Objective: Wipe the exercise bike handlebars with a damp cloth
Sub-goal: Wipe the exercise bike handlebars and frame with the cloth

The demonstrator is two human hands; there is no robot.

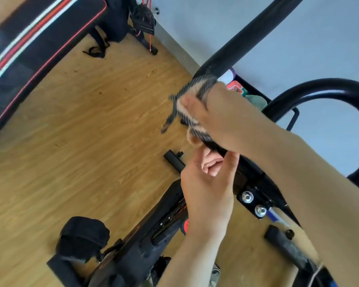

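Observation:
The bike's black handlebar (249, 36) runs from the top right down to the middle, and its second loop (311, 88) curves at the right. My right hand (224, 114) presses a grey striped cloth (187, 100) with a pinkish underside around the left bar's bend; a loose cloth corner hangs to the left. Just below, my left hand (207, 183) curls its fingers around the bar's lower stretch near the clamp with two silver bolts (253, 203).
The bike's black frame (153, 230) and a strapped pedal (83, 237) lie below on the wooden floor (81, 131). A black bench with red and white stripes (29, 38) stands at the upper left. A rack with colourful items (243, 90) sits by the pale wall.

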